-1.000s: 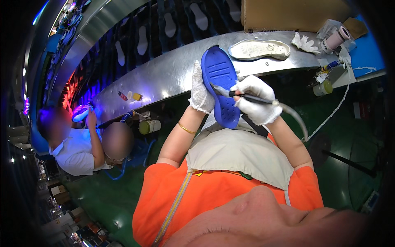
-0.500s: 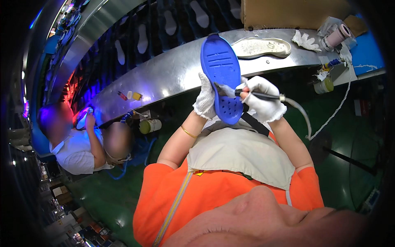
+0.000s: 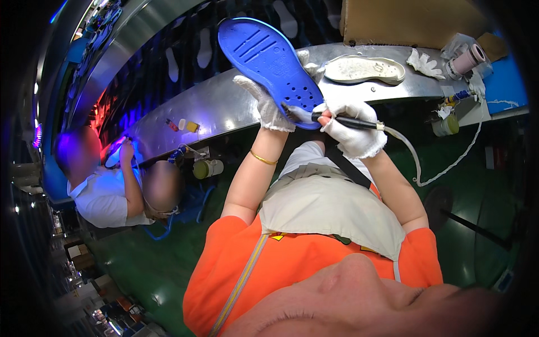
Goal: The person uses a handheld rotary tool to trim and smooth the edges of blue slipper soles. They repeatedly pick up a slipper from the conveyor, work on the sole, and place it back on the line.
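Note:
My left hand point(image 3: 270, 112), in a white knit glove with fingertips bare or worn at none that I can see, grips a blue shoe sole point(image 3: 261, 53) from underneath. Its thumb lies along the near left edge, and gloved fingers show past the right edge. The sole is tilted, toe to the upper left, its inner face with slots and small holes turned up. My right hand point(image 3: 353, 135), also gloved, is closed round a black-handled brush point(image 3: 359, 122) fed by a pale tube. The brush's bristles touch the sole's heel end.
On the curved metal bench rest a white sole point(image 3: 365, 69), a crumpled glove point(image 3: 425, 63) and a pink spool point(image 3: 469, 58). A cardboard box point(image 3: 404, 22) stands behind. Beyond the bench, a dark conveyor point(image 3: 241, 45) carries several soles. A co-worker point(image 3: 106, 196) sits at left.
The blue sole has moved up and left, and its toe now leans left. My left hand has turned with it. The brush has shifted from mid-sole to the heel end.

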A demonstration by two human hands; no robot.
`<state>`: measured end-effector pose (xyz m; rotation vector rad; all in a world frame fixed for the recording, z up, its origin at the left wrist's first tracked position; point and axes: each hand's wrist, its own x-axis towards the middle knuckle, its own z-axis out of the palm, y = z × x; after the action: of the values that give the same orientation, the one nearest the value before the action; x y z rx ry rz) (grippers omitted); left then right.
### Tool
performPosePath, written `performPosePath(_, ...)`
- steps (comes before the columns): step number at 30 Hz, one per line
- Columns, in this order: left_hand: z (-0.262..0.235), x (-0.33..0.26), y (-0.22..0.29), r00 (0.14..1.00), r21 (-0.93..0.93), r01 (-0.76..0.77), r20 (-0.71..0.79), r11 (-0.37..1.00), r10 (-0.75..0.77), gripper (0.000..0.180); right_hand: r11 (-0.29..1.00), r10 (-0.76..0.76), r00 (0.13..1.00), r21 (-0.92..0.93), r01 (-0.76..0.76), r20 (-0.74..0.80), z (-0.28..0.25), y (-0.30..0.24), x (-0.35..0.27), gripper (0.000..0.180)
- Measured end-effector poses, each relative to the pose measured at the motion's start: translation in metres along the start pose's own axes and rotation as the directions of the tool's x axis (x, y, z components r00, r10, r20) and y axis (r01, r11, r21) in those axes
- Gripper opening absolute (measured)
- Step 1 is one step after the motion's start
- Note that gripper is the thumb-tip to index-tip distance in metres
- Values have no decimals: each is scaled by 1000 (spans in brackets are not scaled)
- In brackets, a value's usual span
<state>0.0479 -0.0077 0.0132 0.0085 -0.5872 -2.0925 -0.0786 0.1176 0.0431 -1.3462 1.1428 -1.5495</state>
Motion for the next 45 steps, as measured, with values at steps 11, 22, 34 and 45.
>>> performPosePath(11,5,13,30,952,115,114,272,987,-141,115,926,314,948,203,-318,56,0,4,2,11)
performPosePath(22,22,22,47,943,636,150,138,757,-303,108,946,318,912,-23,-324,259,-11,-10,17,14)
performPosePath(34,21,35,57,830,627,547,-323,554,-454,83,962,214,945,-223,-159,247,-5,-4,27,10)
performPosePath(45,25,36,61,787,659,601,-389,452,-480,76,943,90,938,-332,28,335,-17,-21,41,9)
